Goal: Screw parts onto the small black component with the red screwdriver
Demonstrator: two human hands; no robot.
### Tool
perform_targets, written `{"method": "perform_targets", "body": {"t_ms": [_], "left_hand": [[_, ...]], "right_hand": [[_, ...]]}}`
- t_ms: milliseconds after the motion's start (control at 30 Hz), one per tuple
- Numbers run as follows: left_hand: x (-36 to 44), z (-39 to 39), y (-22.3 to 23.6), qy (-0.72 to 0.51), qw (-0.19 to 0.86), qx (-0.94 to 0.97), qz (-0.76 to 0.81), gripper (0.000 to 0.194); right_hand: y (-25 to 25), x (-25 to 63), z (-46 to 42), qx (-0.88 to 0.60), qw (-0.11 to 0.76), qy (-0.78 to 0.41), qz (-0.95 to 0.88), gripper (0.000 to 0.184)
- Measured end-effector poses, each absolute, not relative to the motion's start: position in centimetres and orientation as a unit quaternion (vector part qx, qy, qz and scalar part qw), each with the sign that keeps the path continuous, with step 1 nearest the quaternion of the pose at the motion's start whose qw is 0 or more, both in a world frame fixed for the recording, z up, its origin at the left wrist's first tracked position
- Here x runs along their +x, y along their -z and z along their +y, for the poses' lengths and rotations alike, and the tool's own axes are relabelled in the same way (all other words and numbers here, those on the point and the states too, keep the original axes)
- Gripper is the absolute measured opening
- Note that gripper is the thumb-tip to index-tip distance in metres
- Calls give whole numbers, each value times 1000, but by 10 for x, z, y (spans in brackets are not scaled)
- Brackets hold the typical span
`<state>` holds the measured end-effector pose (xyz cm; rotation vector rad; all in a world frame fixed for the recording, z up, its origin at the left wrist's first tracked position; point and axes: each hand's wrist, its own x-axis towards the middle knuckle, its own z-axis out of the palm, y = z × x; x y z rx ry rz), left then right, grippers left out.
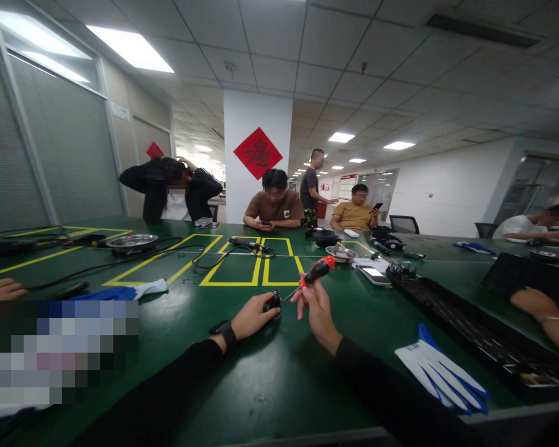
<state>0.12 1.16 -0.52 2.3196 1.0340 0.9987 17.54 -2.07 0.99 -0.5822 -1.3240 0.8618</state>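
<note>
Left hand (pixel 255 318), center of frame: grip closed around one small black part (pixel 274 302). Right hand (pixel 320 310), beside it: grip grasping one screwdriver (pixel 319 271), shaft toward the part. Tabletop (pixel 279 379), right of frame: one phone (pixel 374 275), one long tray (pixel 466 326).

Office-like workroom: ceiling lights (pixel 131 47), mesh chair (pixel 404 224); big green worktable (pixel 270 366) with yellow lines (pixel 228 284), screwdriver (pixel 318 271), work gloves (pixel 431 367).
</note>
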Motion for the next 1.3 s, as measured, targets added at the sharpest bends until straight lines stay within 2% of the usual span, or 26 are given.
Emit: {"method": "perform_targets", "body": {"t_ms": [233, 633, 867, 1100, 1300], "left_hand": [[0, 13, 7, -358, 204, 834, 368, 27], [2, 11, 5, -352, 188, 837, 374, 26], [1, 10, 5, -358, 196, 833, 374, 27], [2, 10, 4, -356, 197, 833, 375, 27], [2, 12, 5, -354, 191, 835, 376, 27]], "right_hand": [[-7, 175, -15, -269, 669, -384, -577, 27], [-9, 174, -21, -251, 664, -389, -587, 34], [-9, 173, -19, -263, 659, -379, -594, 26], [-10, 174, -18, -258, 665, -389, -583, 25], [-12, 175, -23, -258, 663, -382, -589, 32]]}}
